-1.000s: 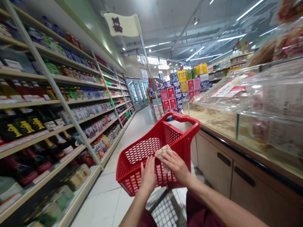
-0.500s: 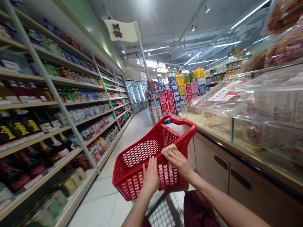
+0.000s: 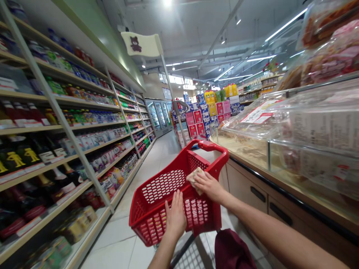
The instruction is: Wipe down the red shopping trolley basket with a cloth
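A red plastic shopping cart (image 3: 165,183) with perforated basket walls stands side-on before me. My left hand (image 3: 176,216) lies flat against the near wall, fingers straight and pointing up to the rim. A pale, crumpled cloth (image 3: 193,175) is under my right hand (image 3: 207,185), pressed on the near rim close to the handle end. The fingers of that hand bend over the cloth. The red handle (image 3: 214,145) rises beyond it. From the cart's far side a pole carries a cream flag (image 3: 142,44) with a brown bear on it.
Drink shelves (image 3: 95,149) line the left side. On the right, a wooden counter (image 3: 252,160) with clear plastic packs (image 3: 260,116) stands close to the cart. Stacked boxes (image 3: 196,123) are farther ahead, and glass-door fridges (image 3: 158,112) stand at the aisle's far end.
The view has shifted slightly, so the cart appears a little lower and farther left. My right hand stays on the cloth at the rim, and my left hand remains against the wall.
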`<state>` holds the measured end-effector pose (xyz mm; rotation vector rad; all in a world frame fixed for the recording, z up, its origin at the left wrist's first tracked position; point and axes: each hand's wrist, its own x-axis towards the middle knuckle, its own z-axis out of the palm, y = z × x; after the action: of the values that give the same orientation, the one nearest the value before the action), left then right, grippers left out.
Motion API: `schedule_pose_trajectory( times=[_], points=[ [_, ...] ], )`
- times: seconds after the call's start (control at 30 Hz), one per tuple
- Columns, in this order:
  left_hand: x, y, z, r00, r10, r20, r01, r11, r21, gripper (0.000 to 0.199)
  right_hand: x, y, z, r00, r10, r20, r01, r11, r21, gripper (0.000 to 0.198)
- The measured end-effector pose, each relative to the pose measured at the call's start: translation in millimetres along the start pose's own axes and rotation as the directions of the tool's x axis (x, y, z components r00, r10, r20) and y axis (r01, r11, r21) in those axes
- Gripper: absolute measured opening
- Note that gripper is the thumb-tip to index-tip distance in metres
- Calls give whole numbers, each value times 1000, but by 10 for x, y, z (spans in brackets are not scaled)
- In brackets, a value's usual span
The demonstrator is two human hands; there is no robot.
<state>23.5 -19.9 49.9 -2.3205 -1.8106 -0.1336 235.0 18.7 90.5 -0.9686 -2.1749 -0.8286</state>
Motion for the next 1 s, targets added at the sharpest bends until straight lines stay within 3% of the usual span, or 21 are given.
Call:
schedule_pose_trajectory(
  times=[0.07,0.13,0.2,0.27,0.33,0.4,0.47,0.57,0.63,0.7,0.77,0.8,0.93,1.0],
  points=[
    [-3,-5,13,1000,0,-8,0,1000,-2,76,-125,342,-116,994,102,30,-99,991,-88,30],
    [-7,7,14,1000,-12,-16,12,1000,-10,79,-219,626,-233,950,311,-17,-308,932,-190,33],
    [-12,28,4,1000,-24,-19,24,1000,-17,81,-248,707,-268,908,414,-63,-416,880,-230,34],
    [-17,42,-14,999,-28,-17,28,1000,-13,81,-231,589,-205,938,342,-54,-346,917,-200,34],
    [-22,45,-32,1000,-30,-10,30,1000,5,81,-202,438,-116,986,166,-7,-166,978,-130,35],
    [-26,40,-43,1000,-31,1,31,999,20,81,-181,426,-97,996,88,28,-85,992,-88,37],
    [-30,37,-40,1000,-28,5,28,999,20,82,-170,576,-162,974,227,13,-224,967,-122,40],
    [-33,39,-11,999,-22,-23,23,1000,14,81,-147,768,-254,881,467,-71,-472,863,-183,38],
    [-32,38,16,999,-25,-45,26,999,24,80,-131,696,-223,897,436,-64,-441,881,-174,34],
    [-28,28,37,999,-25,-47,27,999,38,80,-125,545,-148,964,266,-9,-265,955,-131,32],
    [-23,15,50,999,-19,-37,21,999,47,81,-125,486,-111,989,145,13,-143,984,-102,32],
    [-21,11,52,999,-14,-34,16,999,48,82,-125,516,-122,989,150,7,-149,983,-105,32],
    [-19,26,57,999,-11,-50,12,999,30,82,-88,734,-207,928,368,-52,-372,915,-157,31],
    [-19,36,55,998,-23,-51,24,999,24,82,-59,669,-162,939,343,-35,-345,927,-148,30]
  ],
)
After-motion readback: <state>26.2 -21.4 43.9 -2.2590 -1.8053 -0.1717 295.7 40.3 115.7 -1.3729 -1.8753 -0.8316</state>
